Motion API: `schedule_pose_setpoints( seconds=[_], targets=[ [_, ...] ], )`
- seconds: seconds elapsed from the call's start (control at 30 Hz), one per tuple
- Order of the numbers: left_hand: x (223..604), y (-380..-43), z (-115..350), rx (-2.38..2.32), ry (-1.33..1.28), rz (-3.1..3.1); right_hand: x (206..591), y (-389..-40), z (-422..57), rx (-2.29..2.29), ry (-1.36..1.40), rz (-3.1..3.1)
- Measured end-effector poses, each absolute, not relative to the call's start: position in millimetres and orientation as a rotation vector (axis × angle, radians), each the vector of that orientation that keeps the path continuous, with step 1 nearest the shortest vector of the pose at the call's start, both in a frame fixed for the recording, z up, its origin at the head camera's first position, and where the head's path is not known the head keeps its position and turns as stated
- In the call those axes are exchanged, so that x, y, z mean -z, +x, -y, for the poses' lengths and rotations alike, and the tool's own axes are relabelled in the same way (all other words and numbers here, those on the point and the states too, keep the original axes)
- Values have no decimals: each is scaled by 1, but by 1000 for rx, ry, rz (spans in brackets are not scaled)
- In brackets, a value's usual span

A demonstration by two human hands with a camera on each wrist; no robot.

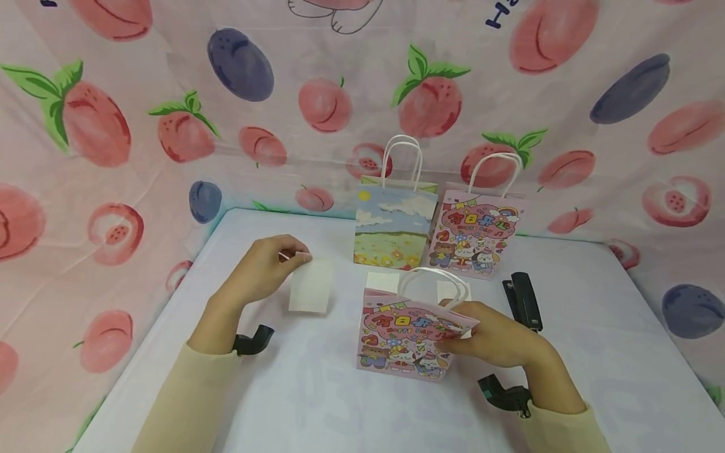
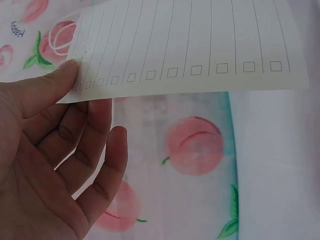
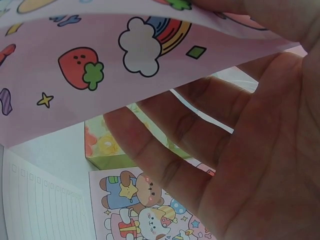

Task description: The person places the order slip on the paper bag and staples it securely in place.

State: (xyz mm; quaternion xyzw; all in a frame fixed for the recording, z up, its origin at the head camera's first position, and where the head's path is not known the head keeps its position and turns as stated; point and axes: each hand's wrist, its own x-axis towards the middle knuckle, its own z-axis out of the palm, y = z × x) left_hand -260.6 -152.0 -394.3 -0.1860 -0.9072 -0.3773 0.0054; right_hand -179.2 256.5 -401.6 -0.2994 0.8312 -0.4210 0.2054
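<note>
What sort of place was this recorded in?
Probably an indoor tabletop filming setup: a fruit-print backdrop behind a white table, with paper gift bags and a black stapler.

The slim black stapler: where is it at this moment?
In the head view, right of centre, the slim black stapler lies on the white tabletop, just beyond the right hand.

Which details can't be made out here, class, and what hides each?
Front pink bag: inside hidden by its front panel, head view.
Left loose slip: lower end covered by that bag, head view.
Held sheet: far-end print too faint in head view, cut off by top edge in left wrist view.
</note>
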Motion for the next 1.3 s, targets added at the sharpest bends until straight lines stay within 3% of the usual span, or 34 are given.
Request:
schedule_pose_setpoints(
  seconds=[0.63,0.97,1.3],
  targets=[
    [344,-213,148,1167,-996,2642,403,-179,-257,1149,-838,-2342],
    [337,-199,138,1294,-1205,2479,403,-179,-259,1160,-832,-2323],
    [337,-186,120,1401,-1249,2382,404,-180,-258,1171,-841,-2320]
  ],
)
